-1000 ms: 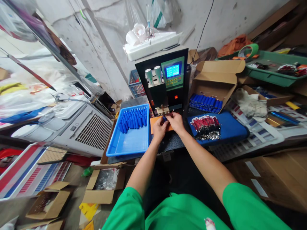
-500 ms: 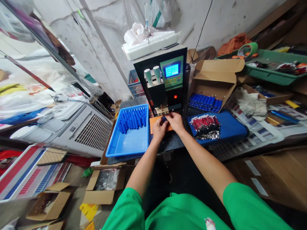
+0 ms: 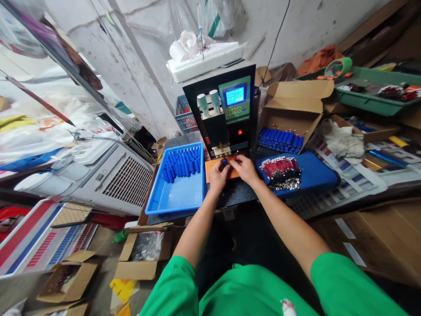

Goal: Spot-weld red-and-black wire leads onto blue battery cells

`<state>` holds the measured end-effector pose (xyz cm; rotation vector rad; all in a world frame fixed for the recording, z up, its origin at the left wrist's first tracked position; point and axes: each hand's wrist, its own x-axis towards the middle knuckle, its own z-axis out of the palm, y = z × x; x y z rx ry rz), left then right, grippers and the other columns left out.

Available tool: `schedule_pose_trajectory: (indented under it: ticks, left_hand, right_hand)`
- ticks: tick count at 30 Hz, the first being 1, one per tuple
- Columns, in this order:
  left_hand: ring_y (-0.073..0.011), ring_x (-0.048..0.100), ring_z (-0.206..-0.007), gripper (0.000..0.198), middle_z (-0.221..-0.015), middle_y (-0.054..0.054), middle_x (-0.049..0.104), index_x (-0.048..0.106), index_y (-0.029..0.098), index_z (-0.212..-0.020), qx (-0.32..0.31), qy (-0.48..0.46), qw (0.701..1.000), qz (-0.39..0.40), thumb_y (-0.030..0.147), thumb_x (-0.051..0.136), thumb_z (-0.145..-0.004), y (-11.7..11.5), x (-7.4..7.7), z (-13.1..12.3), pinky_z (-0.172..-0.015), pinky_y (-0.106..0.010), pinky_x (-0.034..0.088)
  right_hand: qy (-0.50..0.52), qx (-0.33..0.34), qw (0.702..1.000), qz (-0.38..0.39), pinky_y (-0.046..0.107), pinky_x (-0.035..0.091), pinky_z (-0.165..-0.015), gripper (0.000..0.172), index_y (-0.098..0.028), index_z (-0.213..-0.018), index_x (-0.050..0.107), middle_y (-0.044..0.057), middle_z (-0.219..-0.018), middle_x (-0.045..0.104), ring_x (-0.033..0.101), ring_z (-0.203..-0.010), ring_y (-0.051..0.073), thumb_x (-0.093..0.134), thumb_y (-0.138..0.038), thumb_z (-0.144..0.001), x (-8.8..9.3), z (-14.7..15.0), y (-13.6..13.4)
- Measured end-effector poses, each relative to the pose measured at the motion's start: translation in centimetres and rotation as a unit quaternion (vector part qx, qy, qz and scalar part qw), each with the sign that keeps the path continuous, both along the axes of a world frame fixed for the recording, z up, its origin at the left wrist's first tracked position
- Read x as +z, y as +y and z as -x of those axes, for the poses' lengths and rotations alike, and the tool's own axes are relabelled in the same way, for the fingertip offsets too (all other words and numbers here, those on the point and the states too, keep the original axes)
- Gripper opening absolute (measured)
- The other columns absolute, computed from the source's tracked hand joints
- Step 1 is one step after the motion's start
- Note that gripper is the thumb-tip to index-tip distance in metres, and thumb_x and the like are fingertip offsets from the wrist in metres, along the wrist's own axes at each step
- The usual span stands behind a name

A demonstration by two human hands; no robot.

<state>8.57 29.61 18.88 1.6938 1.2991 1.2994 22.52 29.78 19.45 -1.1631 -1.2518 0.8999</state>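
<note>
My left hand (image 3: 217, 176) is closed around a blue cylindrical battery cell (image 3: 225, 162), mostly hidden by the fingers, at the electrodes of a black spot welder (image 3: 217, 131). Just to its right, my right hand (image 3: 244, 169) pinches what looks like a thin wire lead (image 3: 237, 153) with a pale tip. Both hands rest over an orange block (image 3: 233, 172). Left of them, a blue tray (image 3: 174, 199) holds several upright blue cells (image 3: 182, 163). Red and black wire leads (image 3: 281, 171) with metal tabs lie bunched on a blue pad (image 3: 319, 173) at the right.
An open cardboard box (image 3: 296, 115) with stacked blue cells stands behind the pad. A green tray (image 3: 371, 98) with wires and tape is at the far right. On the welder sits a white foam lid (image 3: 207, 61). A grey air cooler (image 3: 112, 171) stands left; small boxes lie on the floor.
My right hand has shifted slightly right, away from my left hand, widening the gap between them. My left hand stays at the welder with the cell.
</note>
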Motion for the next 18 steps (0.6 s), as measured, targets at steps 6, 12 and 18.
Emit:
schedule_pose_trajectory:
  ticks: [6, 12, 18]
  left_hand:
    - [-0.0137, 0.057, -0.068, 0.019, -0.074, -0.001, 0.065, 0.071, 0.016, -0.092, 0.024, 0.033, 0.999, -0.006, 0.033, 0.068, -0.084, -0.1, 0.1, -0.2, -0.066, -0.026, 0.045]
    - [-0.0201, 0.068, -0.093, 0.033, -0.103, -0.01, 0.072, 0.067, 0.015, -0.112, 0.016, -0.082, 0.996, -0.029, 0.036, 0.066, -0.086, -0.2, 0.1, 0.3, -0.087, -0.034, 0.054]
    - [-0.0184, 0.065, -0.083, 0.021, -0.093, -0.008, 0.071, 0.07, 0.016, -0.1, 0.059, 0.02, 0.997, -0.055, 0.032, 0.061, -0.089, -2.1, -0.4, 1.9, -0.079, -0.033, 0.053]
  right_hand:
    - [-0.037, -0.005, 0.999, 0.016, 0.026, 0.04, -0.057, 0.032, -0.018, -0.065, 0.059, 0.004, -0.06, 0.059, 0.054, -0.06, 0.016, 0.063, -0.047, -0.08, -0.6, -0.7, 0.2]
    - [0.061, 0.042, 0.995, 0.062, 0.023, 0.029, -0.043, 0.036, -0.019, -0.062, 0.056, -0.002, -0.05, 0.048, 0.039, -0.043, 0.009, 0.067, -0.051, -0.073, -0.6, -1.2, 0.4]
    - [0.137, 0.043, 0.985, 0.095, 0.021, 0.025, -0.037, 0.035, -0.017, -0.063, 0.057, -0.001, -0.052, 0.051, 0.04, -0.042, 0.008, 0.073, -0.048, -0.066, -0.1, -1.3, 0.5]
